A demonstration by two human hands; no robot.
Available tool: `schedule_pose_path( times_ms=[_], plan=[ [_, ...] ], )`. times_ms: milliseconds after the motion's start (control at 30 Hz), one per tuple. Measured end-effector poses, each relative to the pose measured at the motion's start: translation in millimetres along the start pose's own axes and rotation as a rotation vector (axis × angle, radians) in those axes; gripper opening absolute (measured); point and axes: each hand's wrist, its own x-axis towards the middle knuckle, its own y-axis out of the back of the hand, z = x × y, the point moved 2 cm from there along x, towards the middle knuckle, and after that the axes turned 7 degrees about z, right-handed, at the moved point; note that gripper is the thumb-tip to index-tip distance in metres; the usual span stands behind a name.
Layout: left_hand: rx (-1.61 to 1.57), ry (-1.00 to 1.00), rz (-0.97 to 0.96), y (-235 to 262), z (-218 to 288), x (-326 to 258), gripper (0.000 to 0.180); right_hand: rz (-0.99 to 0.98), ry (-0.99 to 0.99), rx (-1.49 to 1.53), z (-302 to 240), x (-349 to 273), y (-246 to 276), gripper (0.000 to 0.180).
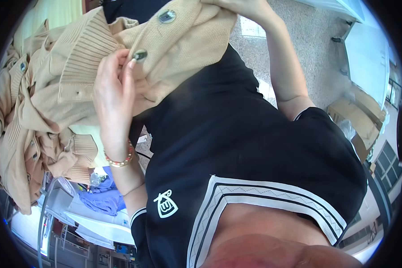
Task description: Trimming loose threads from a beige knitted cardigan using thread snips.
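Note:
A tan knitted cardigan [190,47] with ribbed edges is drawn across the upper part of the view, over my lap. My left hand [114,87], with a beaded bracelet at the wrist, pinches the front edge between thumb and fingers, right beside a dark shiny button [140,56]. Farther up the same edge sits a second large button [167,17]. At the top, my right hand [248,8] grips the cardigan's far part; its fingertips are partly cut off by the frame.
More tan knitwear [40,111] with buttons lies heaped at the left. Below it, a purple cloth [102,196] rests on a white surface. Cardboard boxes [355,118] and a white table [366,62] stand at the right on a speckled floor [299,31].

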Motion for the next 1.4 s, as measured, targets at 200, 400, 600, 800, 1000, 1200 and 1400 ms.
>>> schedule_pose_path(
  times_ms=[200,400,600,800,1000,1200,1400],
  plan=[
    [0.075,-0.252,0.297,-20.3,21.7,8.4,0.022,0.114,0.158,-0.104,-23.9,-20.2,8.6,0.039],
    [-0.014,-0.224,0.262,-41.4,28.5,20.7,0.020,0.130,0.500,0.130,-56.3,-32.3,-6.3,0.031],
    [0.082,-0.264,0.300,-54.1,18.2,26.1,0.023,0.135,0.541,-0.446,-54.0,-40.3,-25.0,0.030],
    [0.058,-0.240,0.308,-57.1,15.5,25.6,0.021,0.185,0.546,-0.515,-56.1,-42.1,-33.3,0.027],
    [0.022,-0.260,0.333,-57.9,13.8,28.8,0.015,0.211,0.592,-0.594,-54.8,-41.9,-39.8,0.025],
    [-0.053,-0.270,0.350,-56.6,14.0,30.9,0.010,0.204,0.444,0.249,-44.1,-37.5,-38.3,0.027],
    [-0.163,-0.250,0.347,-57.2,19.0,32.4,0.008,0.122,0.326,0.292,-60.5,-33.7,-30.7,0.035]
  ],
)
